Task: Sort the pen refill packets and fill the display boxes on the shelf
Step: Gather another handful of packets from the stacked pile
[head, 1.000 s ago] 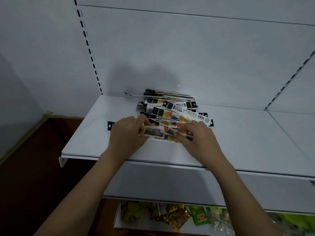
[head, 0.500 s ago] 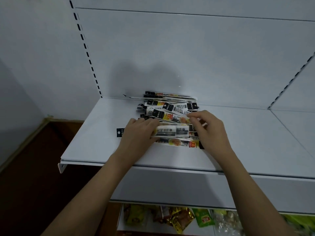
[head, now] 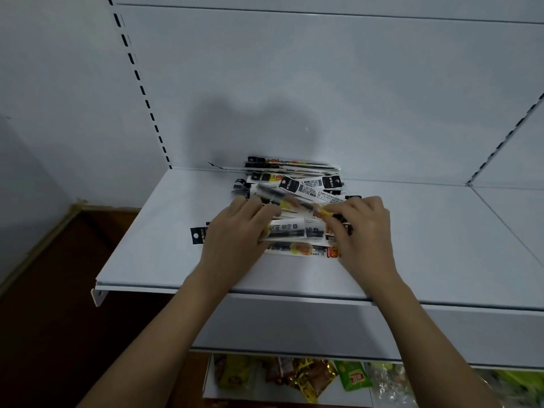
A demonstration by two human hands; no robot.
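Observation:
A loose heap of long, narrow pen refill packets (head: 300, 184), white with black and orange print, lies on the white shelf (head: 141, 254) against the back panel. My left hand (head: 235, 231) holds the left end of a small bundle of packets (head: 294, 231) in front of the heap, thumb under and fingers over it. My right hand (head: 362, 228) pinches the bundle's right end with curled fingers. A black header tab (head: 196, 235) sticks out left of my left hand. I see no display boxes.
The shelf runs on to the right past a seam (head: 500, 219). A slotted upright (head: 138, 81) climbs the back panel on the left. Below, a lower shelf holds colourful snack packs (head: 309, 378). Dark floor (head: 44, 319) lies at the left.
Both hands have slid the bundle away from the shelf's front, toward the heap. My right hand moved up to the bundle's right end and now pinches it near a blurred packet.

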